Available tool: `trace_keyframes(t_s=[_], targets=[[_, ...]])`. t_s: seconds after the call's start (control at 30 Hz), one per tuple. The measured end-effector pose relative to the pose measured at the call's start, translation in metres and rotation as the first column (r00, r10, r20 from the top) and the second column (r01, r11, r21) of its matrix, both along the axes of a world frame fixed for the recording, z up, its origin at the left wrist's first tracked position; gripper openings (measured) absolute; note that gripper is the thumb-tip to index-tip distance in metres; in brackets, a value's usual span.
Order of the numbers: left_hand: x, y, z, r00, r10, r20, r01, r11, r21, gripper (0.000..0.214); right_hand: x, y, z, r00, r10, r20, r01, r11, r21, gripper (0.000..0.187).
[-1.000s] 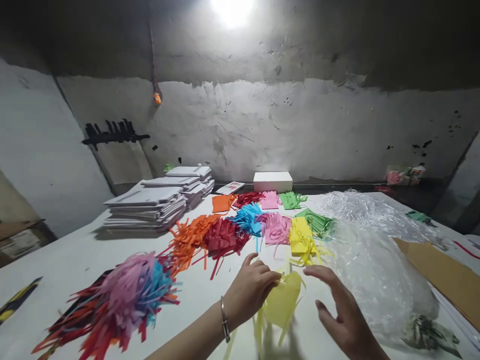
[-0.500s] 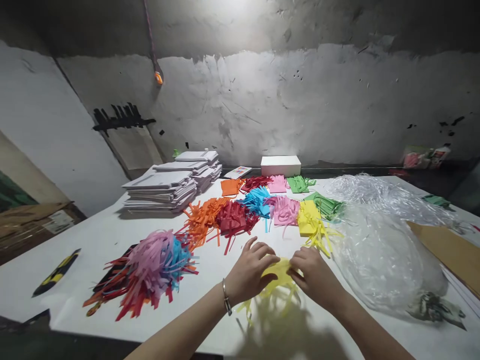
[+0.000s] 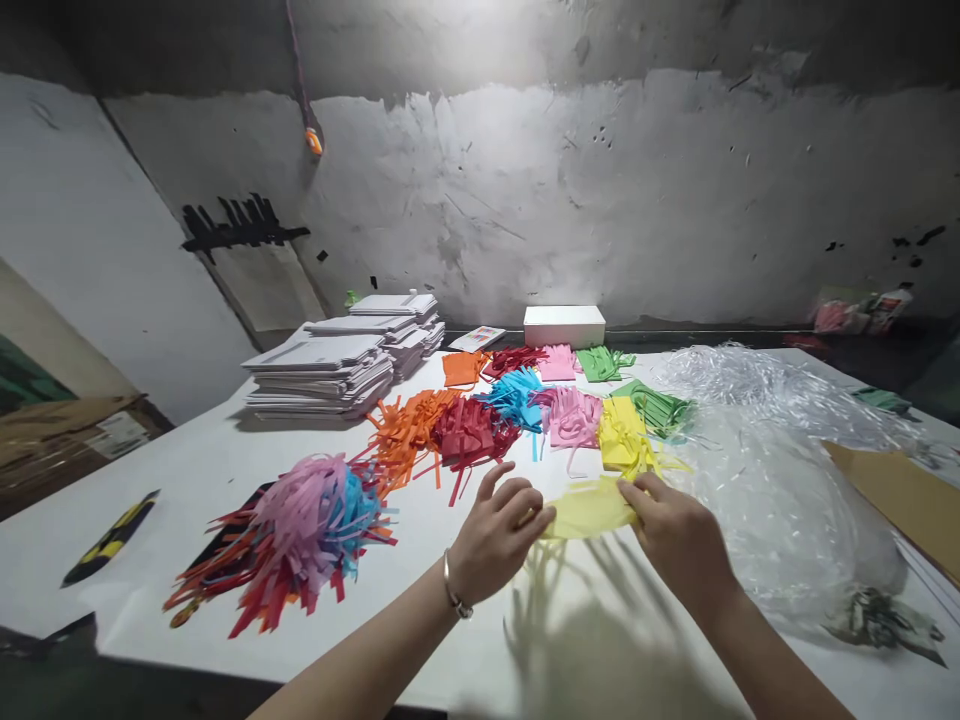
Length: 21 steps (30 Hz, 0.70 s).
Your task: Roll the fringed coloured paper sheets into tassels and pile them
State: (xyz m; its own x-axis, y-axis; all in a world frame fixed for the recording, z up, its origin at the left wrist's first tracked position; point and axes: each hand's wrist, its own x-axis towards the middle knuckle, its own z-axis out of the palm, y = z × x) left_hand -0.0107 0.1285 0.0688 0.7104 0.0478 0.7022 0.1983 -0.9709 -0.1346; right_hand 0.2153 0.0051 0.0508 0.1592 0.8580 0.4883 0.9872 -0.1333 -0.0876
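The left hand [image 3: 504, 532] has its fingers curled on the left end of a thin yellow sheet [image 3: 589, 508], while the right hand [image 3: 679, 535] pinches the opposite end; the sheet spans between them above the white bench [image 3: 420, 540]. Taking that sheet as the dial's centre, with 12 toward the wall, a yellow fringed bundle [image 3: 621, 433] lies just beyond at 1 o'clock, touching or nearly touching a pink bundle [image 3: 574, 415] at 12. A blue bundle [image 3: 517, 397] sits at 11, red [image 3: 465, 430] and orange [image 3: 412, 422] ones near 10. A mixed heap of coloured strips [image 3: 307, 525] lies at 9, well apart, and a clear plastic bag [image 3: 795, 540] bulges at 3. Farthest out, a white box [image 3: 564, 327] stands at 12.
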Motion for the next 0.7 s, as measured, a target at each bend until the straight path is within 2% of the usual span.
trace_keyframes(t_s=[0.07,0.13,0.2,0.27,0.33,0.4,0.47,0.57,0.63,0.7], targets=[[-0.003,-0.014,0.002,0.990,-0.036,0.136,0.036,0.999,0.005,0.016,-0.001,-0.019,0.004,0.984,0.041,0.174,-0.085,0.963,0.256,0.041],[-0.006,-0.026,-0.010,0.988,-0.074,0.136,0.074,0.997,0.006,0.014,-0.004,-0.036,-0.008,0.940,0.087,0.330,-0.216,0.900,0.380,0.037],[-0.008,-0.032,-0.037,0.995,-0.104,-0.009,0.104,0.994,0.025,0.010,-0.008,-0.047,-0.035,0.921,0.116,0.373,-0.247,0.912,0.327,0.034],[-0.009,-0.033,-0.070,0.975,-0.110,-0.195,0.109,0.994,-0.013,0.009,-0.012,-0.056,-0.067,0.937,0.108,0.332,-0.189,0.956,0.223,0.037],[-0.011,-0.033,-0.100,0.940,-0.120,-0.321,0.078,0.987,-0.142,0.009,-0.013,-0.065,-0.094,0.964,0.092,0.249,-0.125,0.985,0.120,0.040],[-0.014,-0.032,-0.118,0.912,-0.155,-0.380,0.040,0.955,-0.294,0.011,-0.013,-0.074,-0.105,0.974,0.100,0.201,-0.119,0.989,0.083,0.040],[-0.016,-0.034,-0.123,0.899,-0.195,-0.391,0.021,0.913,-0.407,0.013,-0.012,-0.078,-0.104,0.959,0.172,0.226,-0.197,0.976,0.089,0.041],[-0.021,-0.036,-0.115,0.893,-0.239,-0.380,0.027,0.874,-0.485,0.016,-0.017,-0.069,-0.095,0.879,0.382,0.285,-0.418,0.905,0.079,0.043],[-0.026,-0.037,-0.105,0.881,-0.276,-0.384,0.042,0.854,-0.518,0.018,-0.023,-0.056,-0.096,0.835,0.505,0.216,-0.532,0.843,0.085,0.036],[-0.032,-0.038,-0.096,0.867,-0.308,-0.392,0.042,0.828,-0.559,0.022,-0.029,-0.044,-0.103,0.812,0.577,0.085,-0.583,0.801,0.137,0.030]])
